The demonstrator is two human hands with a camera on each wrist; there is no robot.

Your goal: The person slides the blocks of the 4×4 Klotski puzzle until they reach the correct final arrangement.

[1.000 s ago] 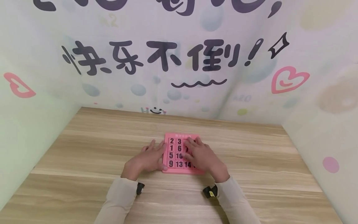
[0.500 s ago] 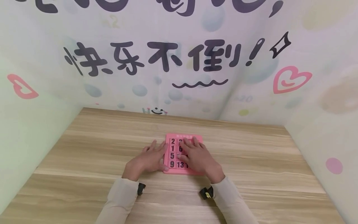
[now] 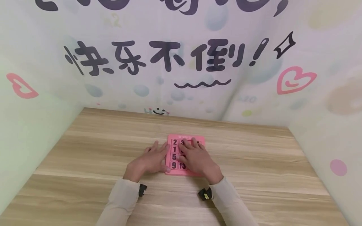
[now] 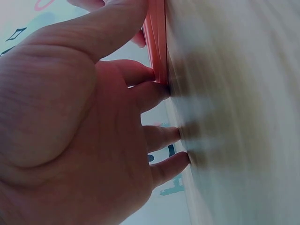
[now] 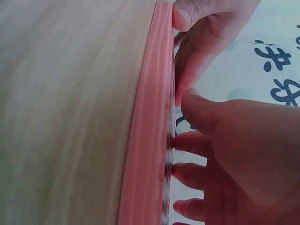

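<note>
A pink number slide puzzle (image 3: 185, 172) with black-numbered tiles lies flat on the wooden table. Along its left rim rests my left hand (image 3: 148, 161), fingers extended and thumb at the lower left corner. The left wrist view shows the left hand's (image 4: 79, 126) index and middle fingers at the pink side wall (image 4: 158, 42), with other fingertips on the table. My right hand (image 3: 199, 159) lies over the puzzle's middle and right, fingers spread, hiding many tiles; 2, 1, 5, 9 and 13 still show. In the right wrist view its fingertips (image 5: 180, 169) touch the tile face.
Wood-grain table (image 3: 85, 150) surrounds the puzzle. A white printed backdrop (image 3: 158, 94) with dark lettering rises behind it, and pale walls close in the left and right sides. Dark wrist-worn devices (image 3: 205, 194) sit at both sleeve cuffs.
My right hand has shifted left across the puzzle, now covering tiles such as 6, 10 and 14 that showed earlier. The left hand keeps its place at the left rim.
</note>
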